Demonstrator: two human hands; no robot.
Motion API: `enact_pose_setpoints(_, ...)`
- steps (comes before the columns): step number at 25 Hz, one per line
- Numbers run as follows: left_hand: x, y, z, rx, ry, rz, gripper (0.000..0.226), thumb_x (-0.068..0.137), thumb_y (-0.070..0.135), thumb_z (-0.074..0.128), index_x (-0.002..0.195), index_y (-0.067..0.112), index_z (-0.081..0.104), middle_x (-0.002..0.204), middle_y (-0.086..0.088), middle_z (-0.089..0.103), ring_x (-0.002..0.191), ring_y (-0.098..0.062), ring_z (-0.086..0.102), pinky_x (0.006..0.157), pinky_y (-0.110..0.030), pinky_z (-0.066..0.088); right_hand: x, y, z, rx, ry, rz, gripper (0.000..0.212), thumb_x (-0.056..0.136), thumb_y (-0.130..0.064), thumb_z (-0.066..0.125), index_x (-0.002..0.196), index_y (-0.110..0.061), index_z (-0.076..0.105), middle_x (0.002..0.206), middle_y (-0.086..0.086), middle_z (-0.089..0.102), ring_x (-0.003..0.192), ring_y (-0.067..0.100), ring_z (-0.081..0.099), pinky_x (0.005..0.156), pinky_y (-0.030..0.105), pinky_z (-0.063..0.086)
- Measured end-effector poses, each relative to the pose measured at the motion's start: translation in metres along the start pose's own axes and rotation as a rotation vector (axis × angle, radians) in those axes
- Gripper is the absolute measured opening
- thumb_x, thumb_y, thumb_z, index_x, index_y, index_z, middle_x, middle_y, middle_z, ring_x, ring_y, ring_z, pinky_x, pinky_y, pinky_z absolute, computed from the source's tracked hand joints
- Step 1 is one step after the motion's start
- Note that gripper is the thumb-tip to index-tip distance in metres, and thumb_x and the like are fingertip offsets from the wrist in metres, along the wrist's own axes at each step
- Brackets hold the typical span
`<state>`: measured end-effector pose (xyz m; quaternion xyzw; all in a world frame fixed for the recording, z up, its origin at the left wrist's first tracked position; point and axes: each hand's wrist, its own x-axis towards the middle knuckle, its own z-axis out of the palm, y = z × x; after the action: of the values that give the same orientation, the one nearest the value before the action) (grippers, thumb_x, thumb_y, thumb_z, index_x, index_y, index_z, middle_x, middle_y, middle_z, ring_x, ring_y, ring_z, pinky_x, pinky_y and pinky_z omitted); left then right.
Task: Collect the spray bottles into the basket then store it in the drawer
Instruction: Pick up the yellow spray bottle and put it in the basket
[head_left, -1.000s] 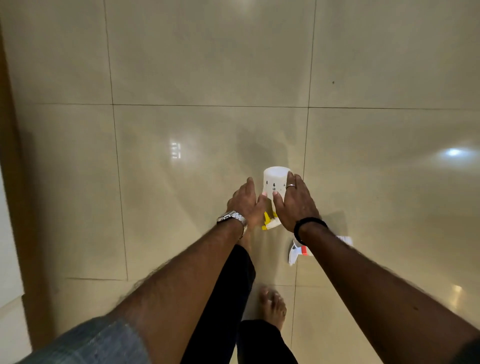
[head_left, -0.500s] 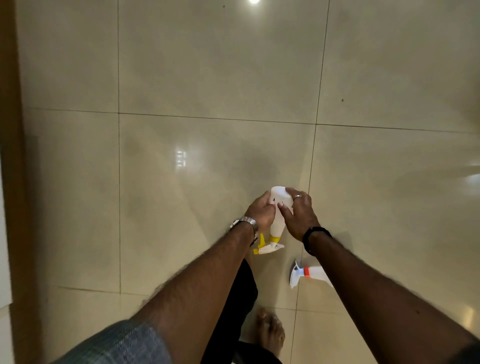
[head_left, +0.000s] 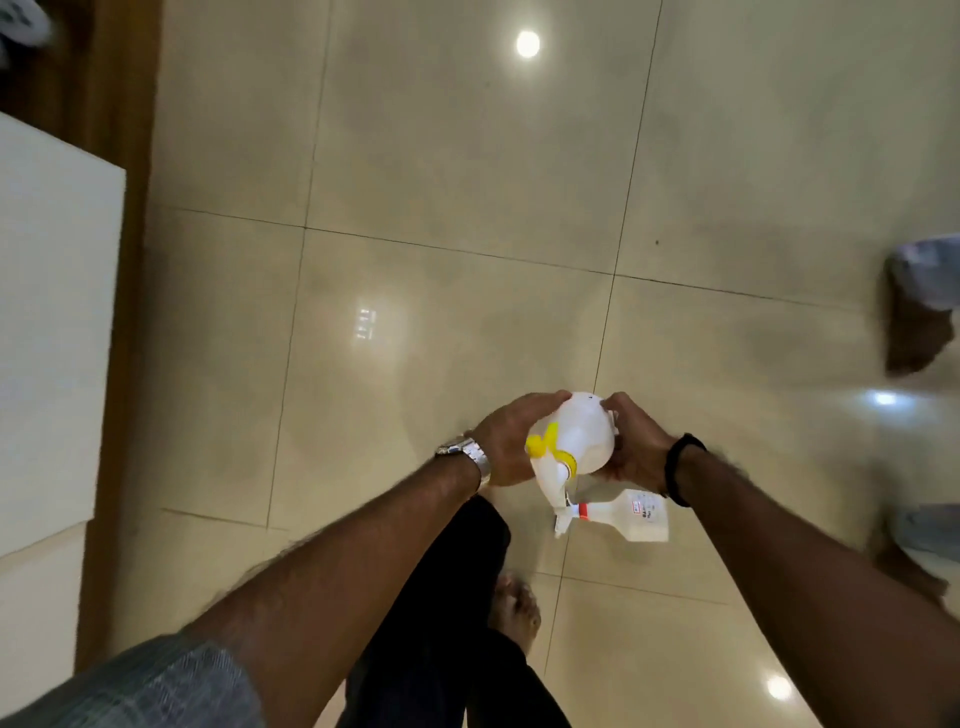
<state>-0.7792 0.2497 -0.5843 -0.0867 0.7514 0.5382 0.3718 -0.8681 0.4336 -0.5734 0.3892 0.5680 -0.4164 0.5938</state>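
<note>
Both hands hold one white spray bottle with a yellow trigger (head_left: 574, 441) above the tiled floor, its nozzle end pointing toward me. My left hand (head_left: 506, 444) grips its left side; my right hand (head_left: 631, 447) grips its right side. A second white spray bottle with a red collar (head_left: 631, 517) lies on its side on the floor just below my right wrist. No basket or drawer is in view.
Glossy beige floor tiles (head_left: 467, 156) fill the view. A white cabinet surface (head_left: 47, 312) with a brown wooden edge (head_left: 130, 104) runs along the left. Another person's foot (head_left: 917, 317) stands at the right edge. My own bare foot (head_left: 514, 605) is below the bottles.
The yellow-trigger bottle has been lifted off the floor and tilted, nozzle now toward me. The view has risen and shifted, bringing the white cabinet and another person's foot into sight.
</note>
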Motion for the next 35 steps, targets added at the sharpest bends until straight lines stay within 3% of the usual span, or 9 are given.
enact_pose_setpoints(5,-0.072,0.033,0.017,0.059,0.203,-0.014,0.104,0.067,0.047,0.086,0.151,0.036,0.027,0.149,0.012,0.048,0.128,-0.014,0.057,0.105,-0.041,0.05,-0.075,0.027,0.032,-0.086,-0.052,-0.094,0.054,0.101,-0.043,0.04,0.129,-0.003,0.061,0.112,0.021,0.069,0.086,0.034,0.068,0.081,0.043,0.06)
enact_pose_setpoints(9,-0.131,0.046,0.025,0.048,0.351,-0.13,0.092,0.07,0.047,0.083,0.146,0.029,0.034,0.144,0.002,0.055,0.129,-0.025,0.056,0.107,-0.045,0.047,-0.119,0.066,0.055,-0.356,0.224,-0.578,0.037,0.103,-0.025,0.041,0.133,-0.023,0.061,0.136,0.005,0.064,0.117,0.024,0.063,0.102,0.044,0.054)
enact_pose_setpoints(12,-0.186,0.055,0.032,-0.005,0.498,-0.125,0.086,0.064,0.066,0.077,0.136,0.039,0.038,0.131,0.011,0.062,0.117,-0.021,0.062,0.097,-0.043,0.051,-0.154,0.101,0.079,-0.649,0.144,-0.78,0.058,0.087,-0.02,0.045,0.142,-0.035,0.05,0.141,-0.007,0.06,0.126,0.017,0.058,0.109,0.04,0.047)
enact_pose_setpoints(15,-0.239,0.041,0.04,-0.092,0.613,-0.144,0.084,0.07,0.066,0.072,0.14,0.036,0.039,0.133,0.012,0.06,0.12,-0.018,0.059,0.098,-0.044,0.05,-0.176,0.131,0.119,-0.88,-0.006,-0.868,0.083,0.082,-0.043,0.054,0.159,-0.033,0.025,0.161,-0.008,0.037,0.141,0.013,0.045,0.116,0.036,0.039)
enact_pose_setpoints(22,-0.369,-0.025,0.046,-0.221,0.91,-0.129,0.074,0.081,0.053,0.065,0.144,0.04,0.027,0.142,0.004,0.056,0.123,-0.018,0.057,0.1,-0.037,0.051,-0.184,0.193,0.247,-1.08,-0.018,-0.995,0.07,0.089,-0.066,0.058,0.148,-0.039,0.032,0.141,-0.016,0.042,0.114,0.009,0.056,0.08,0.01,0.039)
enact_pose_setpoints(26,-0.441,-0.082,0.058,-0.232,1.066,-0.191,0.081,0.096,0.032,0.058,0.16,0.015,0.012,0.166,-0.008,0.025,0.151,-0.02,0.028,0.123,-0.029,0.024,-0.178,0.238,0.341,-1.226,-0.109,-1.051,0.062,0.095,-0.058,0.054,0.148,-0.031,0.036,0.137,-0.013,0.044,0.112,0.003,0.052,0.09,0.017,0.038)
enact_pose_setpoints(28,-0.484,-0.115,0.06,-0.287,1.195,-0.251,0.079,0.098,0.028,0.055,0.16,0.009,0.009,0.169,-0.007,0.016,0.156,-0.022,0.019,0.125,-0.024,0.015,-0.18,0.268,0.397,-1.332,-0.142,-1.074,0.057,0.097,-0.057,0.051,0.14,-0.019,0.047,0.129,-0.005,0.054,0.098,-0.009,0.055,0.082,0.005,0.037)
enact_pose_setpoints(32,-0.596,-0.177,0.052,-0.381,1.476,-0.334,0.074,0.097,0.026,0.055,0.158,0.006,0.019,0.166,-0.008,0.024,0.153,-0.022,0.026,0.121,-0.019,0.015,-0.2,0.342,0.523,-1.399,-0.237,-1.147,0.056,0.097,-0.052,0.054,0.12,-0.002,0.052,0.092,-0.016,0.053,0.085,-0.027,0.049,0.067,-0.006,0.034)
enact_pose_setpoints(35,-0.68,-0.221,0.04,-0.417,1.672,-0.399,0.072,0.096,0.026,0.054,0.157,0.006,0.022,0.165,-0.008,0.028,0.152,-0.023,0.028,0.121,-0.017,0.015,-0.229,0.392,0.621,-1.436,-0.449,-1.273,0.053,0.096,-0.052,0.055,0.131,-0.013,0.047,0.108,-0.014,0.053,0.1,-0.018,0.051,0.078,-0.007,0.032)
